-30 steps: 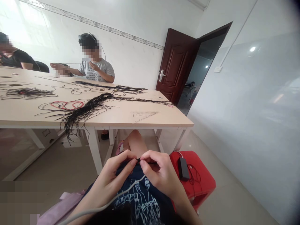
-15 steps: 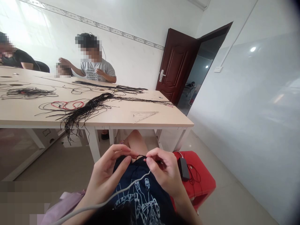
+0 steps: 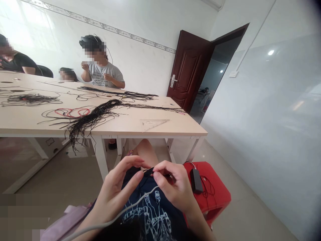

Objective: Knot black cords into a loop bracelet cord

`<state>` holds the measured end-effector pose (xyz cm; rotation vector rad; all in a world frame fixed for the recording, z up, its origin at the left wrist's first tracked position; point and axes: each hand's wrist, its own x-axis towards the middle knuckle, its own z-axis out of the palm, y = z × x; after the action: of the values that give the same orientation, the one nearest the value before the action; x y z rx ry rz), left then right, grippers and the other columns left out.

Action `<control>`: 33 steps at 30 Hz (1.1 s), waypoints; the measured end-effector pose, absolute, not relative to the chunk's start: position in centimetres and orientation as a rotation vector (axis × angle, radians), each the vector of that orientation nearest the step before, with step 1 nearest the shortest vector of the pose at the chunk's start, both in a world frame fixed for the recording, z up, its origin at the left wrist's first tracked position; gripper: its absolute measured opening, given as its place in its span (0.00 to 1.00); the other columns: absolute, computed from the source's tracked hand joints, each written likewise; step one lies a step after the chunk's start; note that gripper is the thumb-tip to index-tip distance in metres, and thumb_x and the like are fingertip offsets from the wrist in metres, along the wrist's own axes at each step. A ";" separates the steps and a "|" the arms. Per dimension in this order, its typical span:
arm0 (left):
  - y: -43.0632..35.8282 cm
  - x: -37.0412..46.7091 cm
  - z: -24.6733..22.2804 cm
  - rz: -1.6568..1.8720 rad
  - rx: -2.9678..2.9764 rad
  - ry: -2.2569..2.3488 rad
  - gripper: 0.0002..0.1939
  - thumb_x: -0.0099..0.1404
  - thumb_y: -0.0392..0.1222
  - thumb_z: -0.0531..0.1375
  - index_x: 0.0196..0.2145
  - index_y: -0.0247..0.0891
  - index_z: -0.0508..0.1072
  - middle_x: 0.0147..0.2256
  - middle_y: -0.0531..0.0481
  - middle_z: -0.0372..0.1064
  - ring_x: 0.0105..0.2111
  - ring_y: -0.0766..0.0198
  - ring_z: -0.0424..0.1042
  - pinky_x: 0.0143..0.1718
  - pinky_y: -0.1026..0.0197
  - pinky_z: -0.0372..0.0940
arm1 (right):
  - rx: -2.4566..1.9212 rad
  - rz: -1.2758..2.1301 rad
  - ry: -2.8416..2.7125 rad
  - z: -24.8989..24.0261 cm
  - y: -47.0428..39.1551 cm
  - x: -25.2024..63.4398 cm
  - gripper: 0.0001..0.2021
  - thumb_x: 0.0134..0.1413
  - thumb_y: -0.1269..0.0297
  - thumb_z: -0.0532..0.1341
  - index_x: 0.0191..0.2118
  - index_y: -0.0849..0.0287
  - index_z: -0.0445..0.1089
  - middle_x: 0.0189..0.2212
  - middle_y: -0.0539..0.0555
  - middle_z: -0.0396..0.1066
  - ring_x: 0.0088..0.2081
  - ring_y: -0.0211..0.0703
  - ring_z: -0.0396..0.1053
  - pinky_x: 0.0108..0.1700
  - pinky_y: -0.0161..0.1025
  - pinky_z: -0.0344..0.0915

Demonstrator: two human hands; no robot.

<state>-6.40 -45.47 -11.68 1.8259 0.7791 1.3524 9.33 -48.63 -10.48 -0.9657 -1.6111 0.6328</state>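
I see the near edge of the surface (image 3: 180,124) running beyond my hands, a bundle of black cords (image 3: 94,115) spilling over it. Close by my right forearm stands a red stool (image 3: 218,187) carrying a black box (image 3: 196,180); a pale cable (image 3: 100,222) crosses my lap. My left hand (image 3: 117,182) has thumb and fingers parted; I cannot tell whether it touches the cord. My right hand (image 3: 174,184) pinches a black cord (image 3: 149,171) between thumb and forefinger. That cord sits above my lap, between both hands, thin, dark and partly hidden by fingers.
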 end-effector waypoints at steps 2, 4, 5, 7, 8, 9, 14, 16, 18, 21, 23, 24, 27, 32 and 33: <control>-45.4 -6.5 -11.5 1.251 1.891 0.755 0.05 0.63 0.40 0.55 0.37 0.41 0.69 0.33 0.52 0.71 0.34 0.66 0.71 0.34 0.68 0.65 | -0.974 0.640 -1.626 -10.5 -48.7 9.3 0.04 0.51 0.71 0.57 0.27 0.61 0.67 0.18 0.45 0.61 0.19 0.29 0.55 0.20 0.26 0.52; -45.4 -6.4 -11.4 1.190 1.923 0.735 0.05 0.63 0.40 0.55 0.35 0.41 0.70 0.31 0.53 0.70 0.32 0.67 0.70 0.32 0.69 0.65 | -0.980 0.655 -1.645 -10.4 -48.7 9.3 0.04 0.51 0.71 0.57 0.28 0.62 0.68 0.19 0.46 0.63 0.20 0.29 0.57 0.22 0.26 0.54; -45.4 -6.3 -11.4 1.181 1.930 0.727 0.05 0.63 0.40 0.55 0.34 0.41 0.70 0.30 0.53 0.70 0.31 0.68 0.70 0.31 0.70 0.65 | -0.981 0.662 -1.655 -10.4 -48.7 9.3 0.04 0.51 0.71 0.57 0.28 0.61 0.68 0.20 0.46 0.64 0.21 0.29 0.58 0.22 0.26 0.55; -45.4 -6.1 -11.4 1.191 1.926 0.727 0.04 0.63 0.40 0.54 0.33 0.40 0.69 0.28 0.54 0.68 0.29 0.69 0.69 0.28 0.71 0.63 | -0.981 0.675 -1.673 -10.3 -48.7 9.3 0.05 0.52 0.72 0.56 0.29 0.61 0.69 0.21 0.47 0.65 0.22 0.30 0.60 0.23 0.26 0.56; -45.4 -6.1 -11.4 1.194 1.928 0.728 0.04 0.63 0.40 0.54 0.33 0.40 0.69 0.27 0.54 0.67 0.28 0.69 0.68 0.27 0.71 0.62 | -0.981 0.682 -1.680 -10.3 -48.7 9.3 0.05 0.52 0.72 0.56 0.29 0.61 0.69 0.22 0.47 0.66 0.23 0.30 0.61 0.24 0.26 0.57; -45.4 -6.1 -11.5 1.194 1.931 0.733 0.04 0.63 0.40 0.54 0.32 0.40 0.68 0.26 0.54 0.67 0.27 0.69 0.67 0.25 0.72 0.62 | -0.978 0.690 -1.686 -10.2 -48.7 9.3 0.05 0.52 0.72 0.56 0.30 0.61 0.69 0.22 0.47 0.67 0.23 0.30 0.62 0.24 0.25 0.57; -45.3 -6.2 -11.5 1.174 1.956 0.785 0.05 0.63 0.41 0.54 0.31 0.38 0.68 0.25 0.54 0.65 0.25 0.69 0.65 0.23 0.71 0.60 | -0.978 0.720 -1.718 -10.1 -48.7 9.5 0.07 0.52 0.73 0.56 0.31 0.61 0.71 0.22 0.47 0.67 0.23 0.30 0.61 0.24 0.25 0.57; -45.3 -6.2 -11.5 1.153 1.960 0.807 0.06 0.63 0.42 0.54 0.31 0.38 0.68 0.25 0.53 0.65 0.25 0.68 0.65 0.24 0.70 0.61 | -0.985 0.725 -1.722 -10.0 -48.7 9.5 0.08 0.53 0.72 0.55 0.31 0.61 0.71 0.21 0.47 0.66 0.22 0.30 0.60 0.23 0.25 0.57; -45.3 -6.2 -11.3 1.138 1.960 0.819 0.07 0.62 0.42 0.54 0.30 0.38 0.68 0.25 0.52 0.65 0.25 0.68 0.65 0.24 0.69 0.61 | -0.993 0.741 -1.720 -10.0 -48.8 9.6 0.08 0.54 0.72 0.54 0.31 0.61 0.71 0.21 0.47 0.65 0.22 0.30 0.59 0.23 0.25 0.56; -45.4 -6.1 -11.3 1.140 1.954 0.819 0.08 0.62 0.43 0.55 0.29 0.38 0.68 0.24 0.52 0.65 0.25 0.68 0.65 0.23 0.69 0.60 | -1.011 0.774 -1.712 -10.1 -48.8 9.5 0.09 0.54 0.71 0.54 0.31 0.62 0.71 0.20 0.47 0.63 0.21 0.30 0.57 0.22 0.26 0.55; -45.3 -6.0 -11.2 1.145 1.945 0.825 0.08 0.62 0.43 0.55 0.29 0.37 0.68 0.24 0.52 0.65 0.24 0.67 0.64 0.22 0.69 0.60 | -1.028 0.792 -1.702 -10.1 -48.8 9.5 0.09 0.54 0.70 0.54 0.30 0.62 0.71 0.19 0.47 0.62 0.20 0.30 0.56 0.21 0.26 0.54; -45.3 -6.0 -11.2 1.141 1.943 0.830 0.09 0.62 0.44 0.55 0.28 0.37 0.68 0.23 0.52 0.65 0.24 0.67 0.64 0.22 0.69 0.60 | -1.038 0.800 -1.694 -10.1 -48.7 9.5 0.09 0.54 0.70 0.54 0.29 0.62 0.71 0.19 0.47 0.61 0.20 0.30 0.55 0.21 0.27 0.53; -45.4 -5.9 -11.2 1.128 1.922 0.834 0.09 0.62 0.44 0.55 0.29 0.37 0.68 0.23 0.52 0.64 0.24 0.68 0.64 0.22 0.69 0.59 | -1.058 0.826 -1.668 -10.3 -48.6 9.5 0.08 0.52 0.70 0.54 0.27 0.63 0.70 0.18 0.46 0.59 0.20 0.30 0.53 0.20 0.27 0.51; -45.6 -5.6 -11.4 1.122 1.833 0.809 0.09 0.63 0.44 0.54 0.29 0.38 0.67 0.23 0.54 0.63 0.22 0.69 0.63 0.21 0.69 0.58 | -1.034 0.911 -1.594 -10.6 -48.3 9.4 0.08 0.51 0.69 0.55 0.25 0.63 0.68 0.18 0.46 0.60 0.20 0.30 0.54 0.21 0.27 0.51; -45.6 -5.6 -11.5 1.113 1.817 0.802 0.09 0.63 0.45 0.53 0.29 0.38 0.66 0.22 0.54 0.63 0.22 0.69 0.63 0.21 0.69 0.58 | -1.034 0.930 -1.577 -10.7 -48.3 9.3 0.08 0.51 0.69 0.55 0.25 0.63 0.68 0.18 0.46 0.59 0.20 0.30 0.54 0.21 0.28 0.51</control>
<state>-5.56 -45.59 -11.48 1.8171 0.8024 1.1133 9.33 -48.26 -10.74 -1.0338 -1.5765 0.9298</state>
